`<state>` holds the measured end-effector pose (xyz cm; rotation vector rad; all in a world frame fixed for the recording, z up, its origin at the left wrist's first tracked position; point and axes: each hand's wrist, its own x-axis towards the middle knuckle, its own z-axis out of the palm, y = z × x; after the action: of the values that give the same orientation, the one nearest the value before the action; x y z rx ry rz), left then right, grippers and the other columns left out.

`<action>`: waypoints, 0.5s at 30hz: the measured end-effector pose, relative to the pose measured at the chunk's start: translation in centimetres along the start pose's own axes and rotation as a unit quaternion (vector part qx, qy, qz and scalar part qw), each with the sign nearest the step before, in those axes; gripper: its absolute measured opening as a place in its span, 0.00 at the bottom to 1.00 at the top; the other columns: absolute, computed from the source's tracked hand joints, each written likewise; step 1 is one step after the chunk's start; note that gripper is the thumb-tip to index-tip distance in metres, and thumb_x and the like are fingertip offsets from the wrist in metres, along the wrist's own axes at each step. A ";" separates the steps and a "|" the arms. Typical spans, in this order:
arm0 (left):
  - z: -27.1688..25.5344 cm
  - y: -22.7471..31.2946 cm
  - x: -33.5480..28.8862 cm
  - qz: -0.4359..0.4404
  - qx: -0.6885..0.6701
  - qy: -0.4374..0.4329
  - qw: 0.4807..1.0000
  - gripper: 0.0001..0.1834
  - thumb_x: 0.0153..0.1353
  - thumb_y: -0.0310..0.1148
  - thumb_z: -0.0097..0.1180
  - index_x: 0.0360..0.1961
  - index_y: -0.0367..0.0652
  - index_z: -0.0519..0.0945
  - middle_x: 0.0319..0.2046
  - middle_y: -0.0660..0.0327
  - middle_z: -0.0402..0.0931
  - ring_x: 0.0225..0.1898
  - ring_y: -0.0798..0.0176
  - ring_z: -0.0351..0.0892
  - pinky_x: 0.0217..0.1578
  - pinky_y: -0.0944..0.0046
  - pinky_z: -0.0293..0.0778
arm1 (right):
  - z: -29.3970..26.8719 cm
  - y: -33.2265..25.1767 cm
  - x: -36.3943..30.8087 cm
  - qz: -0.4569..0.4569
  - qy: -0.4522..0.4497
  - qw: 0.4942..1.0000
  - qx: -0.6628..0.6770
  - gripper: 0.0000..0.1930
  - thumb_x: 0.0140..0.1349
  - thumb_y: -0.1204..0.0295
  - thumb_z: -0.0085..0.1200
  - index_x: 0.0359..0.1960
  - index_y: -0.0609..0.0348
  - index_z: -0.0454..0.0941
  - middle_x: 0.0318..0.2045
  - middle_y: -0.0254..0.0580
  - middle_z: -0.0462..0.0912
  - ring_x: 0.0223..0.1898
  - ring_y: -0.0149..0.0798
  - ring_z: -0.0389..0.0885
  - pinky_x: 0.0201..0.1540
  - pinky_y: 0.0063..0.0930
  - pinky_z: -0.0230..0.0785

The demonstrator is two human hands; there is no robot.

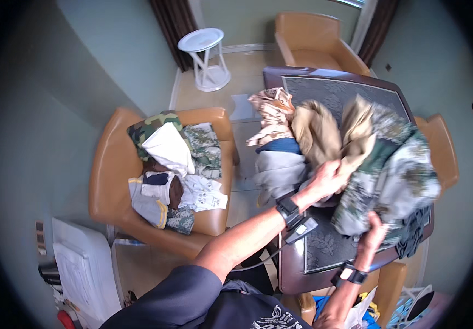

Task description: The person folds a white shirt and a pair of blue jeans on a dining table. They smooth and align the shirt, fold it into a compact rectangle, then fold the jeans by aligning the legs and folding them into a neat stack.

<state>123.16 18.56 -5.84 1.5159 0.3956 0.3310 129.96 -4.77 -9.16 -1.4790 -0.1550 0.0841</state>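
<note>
A heap of clothes covers much of the dark table. My left hand (331,179) is closed on a khaki garment (357,134), which rises in folds from the heap. To its right bunches a green and grey camouflage garment (398,170), slightly blurred. At its near edge my right hand (375,230) is closed on the cloth, its fingers partly hidden. Left of my left hand lie a second khaki piece (316,129), a grey garment (280,170) with a blue band, and a tan patterned one (275,115). Both my wrists wear dark bands.
The table (324,249) has a raised dark red rim. On the left a tan armchair (107,181) holds several garments, including a white cloth (169,148). Other tan chairs (310,41) stand around the table. A round white side table (202,41) stands far left; a cable (261,263) hangs by my left forearm.
</note>
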 end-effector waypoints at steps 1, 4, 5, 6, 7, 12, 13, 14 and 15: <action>1.0 -6.2 0.0 -0.034 -0.060 -0.028 0.997 0.16 0.63 0.41 0.60 0.32 0.37 0.81 0.22 0.63 0.80 0.26 0.72 0.78 0.27 0.63 0.74 | -0.7 2.9 -0.4 0.102 0.040 0.991 -0.077 0.23 0.55 0.73 0.60 0.53 0.66 0.73 0.44 0.43 0.81 0.37 0.37 0.81 0.32 0.34 0.77; 1.3 -14.0 -3.3 0.016 0.192 -0.004 0.981 0.13 0.62 0.40 0.62 0.35 0.40 0.79 0.22 0.59 0.77 0.24 0.70 0.76 0.25 0.62 0.70 | -2.7 8.2 -3.7 0.207 0.033 0.974 -0.083 0.13 0.60 0.72 0.60 0.45 0.62 0.76 0.36 0.36 0.81 0.26 0.30 0.77 0.19 0.24 0.70; 1.4 -11.9 -3.9 -0.146 0.102 -0.057 0.982 0.11 0.62 0.37 0.61 0.35 0.39 0.78 0.23 0.56 0.75 0.26 0.69 0.76 0.27 0.59 0.71 | -3.0 8.3 -4.4 0.204 0.030 0.976 -0.065 0.12 0.61 0.70 0.60 0.44 0.61 0.76 0.34 0.34 0.80 0.25 0.29 0.77 0.18 0.23 0.70; 0.7 -12.3 -4.5 -0.086 0.115 -0.036 0.989 0.09 0.61 0.33 0.60 0.35 0.39 0.78 0.22 0.54 0.74 0.26 0.62 0.77 0.28 0.56 0.71 | -2.6 8.1 -4.7 0.199 0.010 0.979 -0.046 0.12 0.63 0.68 0.61 0.44 0.60 0.77 0.32 0.33 0.80 0.25 0.27 0.77 0.18 0.21 0.69; 0.6 -12.1 -4.4 -0.038 0.188 -0.018 0.981 0.09 0.60 0.32 0.60 0.35 0.38 0.77 0.24 0.52 0.75 0.28 0.57 0.77 0.30 0.56 0.71 | -2.6 8.8 -4.4 0.203 0.022 0.976 -0.071 0.11 0.63 0.67 0.61 0.42 0.59 0.77 0.29 0.31 0.80 0.23 0.27 0.76 0.18 0.22 0.70; -1.3 -9.0 -4.4 0.143 0.268 0.042 0.952 0.16 0.55 0.29 0.60 0.44 0.35 0.78 0.40 0.47 0.77 0.42 0.44 0.79 0.43 0.53 0.75 | -2.8 9.6 -4.4 0.204 0.036 0.976 -0.063 0.21 0.62 0.64 0.63 0.49 0.65 0.74 0.36 0.40 0.81 0.27 0.31 0.78 0.20 0.26 0.73; -2.3 -8.8 -4.7 0.162 0.297 0.062 0.939 0.20 0.53 0.31 0.63 0.47 0.36 0.78 0.44 0.49 0.76 0.45 0.44 0.78 0.46 0.53 0.75 | -2.9 9.9 -4.5 0.194 0.038 0.978 -0.070 0.21 0.62 0.64 0.63 0.50 0.66 0.73 0.37 0.39 0.82 0.28 0.31 0.78 0.24 0.26 0.73; -3.4 -8.5 -5.0 0.181 0.326 0.078 0.925 0.24 0.51 0.32 0.66 0.51 0.38 0.77 0.48 0.50 0.74 0.48 0.45 0.77 0.48 0.53 0.74 | -3.1 10.4 -4.8 0.185 0.043 0.979 -0.076 0.22 0.63 0.64 0.63 0.51 0.67 0.73 0.37 0.39 0.82 0.30 0.31 0.78 0.27 0.26 0.74; -4.6 -8.8 -5.1 0.172 0.365 0.101 0.909 0.30 0.49 0.33 0.69 0.54 0.39 0.75 0.53 0.50 0.71 0.52 0.43 0.73 0.52 0.50 0.72 | -2.6 10.1 -5.2 0.155 0.072 0.980 -0.101 0.22 0.63 0.65 0.63 0.51 0.68 0.73 0.38 0.38 0.82 0.32 0.31 0.78 0.32 0.26 0.74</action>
<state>116.20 20.12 -14.43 2.3080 0.4383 0.6725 125.65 -7.23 -19.71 -1.6961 0.1913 0.2170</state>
